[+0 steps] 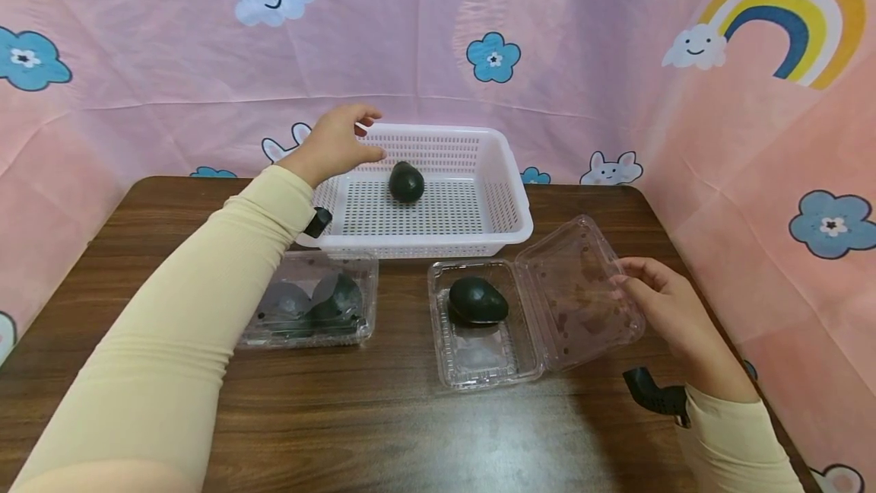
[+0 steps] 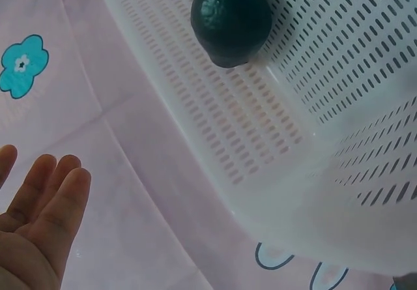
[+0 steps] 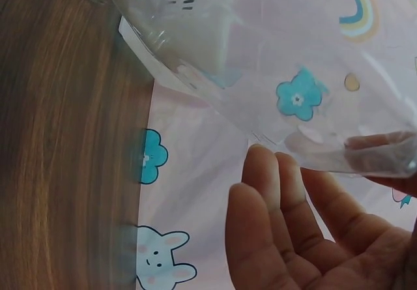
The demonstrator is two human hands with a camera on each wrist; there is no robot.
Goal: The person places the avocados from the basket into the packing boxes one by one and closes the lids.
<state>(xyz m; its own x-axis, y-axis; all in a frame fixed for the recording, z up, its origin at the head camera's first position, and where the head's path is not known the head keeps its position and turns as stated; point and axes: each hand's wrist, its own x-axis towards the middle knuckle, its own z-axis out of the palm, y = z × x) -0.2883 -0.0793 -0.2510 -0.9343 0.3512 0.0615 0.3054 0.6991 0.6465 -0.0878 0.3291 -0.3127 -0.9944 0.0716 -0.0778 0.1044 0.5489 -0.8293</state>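
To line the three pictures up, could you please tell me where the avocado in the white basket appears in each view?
Head: the avocado lies mid-frame, on the floor of the white basket, near the left hand.
Left wrist: top centre, on the slotted floor.
Right wrist: not in view.
Shared landmark: the basket itself.

Table (image 1: pixel 383 417): dark brown wood-grain surface with a low sheen. Basket (image 1: pixel 509 196): white opaque plastic, matt, with slotted perforations in floor and walls. Open clamshell container (image 1: pixel 547 310): thin clear plastic, glossy. Closed clamshell container (image 1: pixel 363 303): the same clear glossy plastic. Avocado (image 1: pixel 407 182) in the basket: dark green skin, finely pebbled, slightly shiny. Backdrop (image 1: pixel 582 29): thin printed pink sheet, matt, creased. Sleeves (image 1: pixel 185 326): cream knit cloth, ribbed.
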